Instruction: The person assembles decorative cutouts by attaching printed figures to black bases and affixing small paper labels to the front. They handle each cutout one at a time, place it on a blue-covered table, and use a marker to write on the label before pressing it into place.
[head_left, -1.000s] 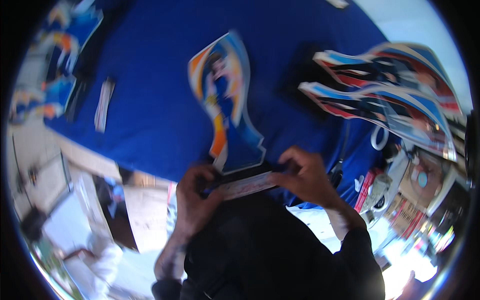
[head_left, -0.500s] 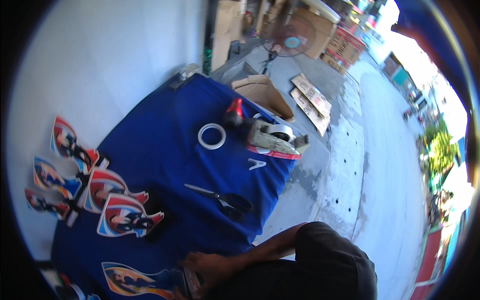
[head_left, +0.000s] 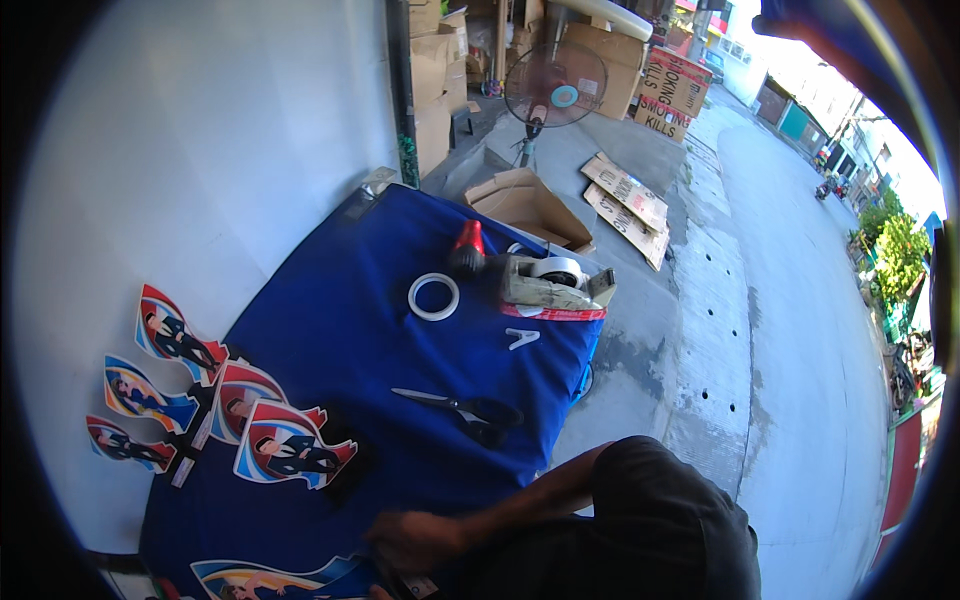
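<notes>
My right hand (head_left: 415, 540) comes in from the lower right with its fingers curled round a dark block with a pale patch (head_left: 422, 585), partly cut off by the lower edge. Against it lies a printed cutout with a curved blue and orange design (head_left: 270, 580). A bit of skin shows below the block at the edge; whose finger it is I cannot make out. My left hand is not otherwise visible. To the left, several standing cutouts of suited figures (head_left: 290, 445) rise from dark bases with pale labels.
On the blue cloth-covered table (head_left: 340, 320) lie black-handled scissors (head_left: 460, 408), a white clip (head_left: 521, 338), a tape roll (head_left: 433, 297), a tape dispenser (head_left: 550, 288) and a red-and-black object (head_left: 468, 245). Beyond stand an open carton (head_left: 530, 205) and a fan (head_left: 556, 90). A white wall (head_left: 220, 150) borders the left.
The view has shifted, so the table's things sit lower and further right, and the near cutout is cut off more by the lower edge. My right hand still grips the dark block.
</notes>
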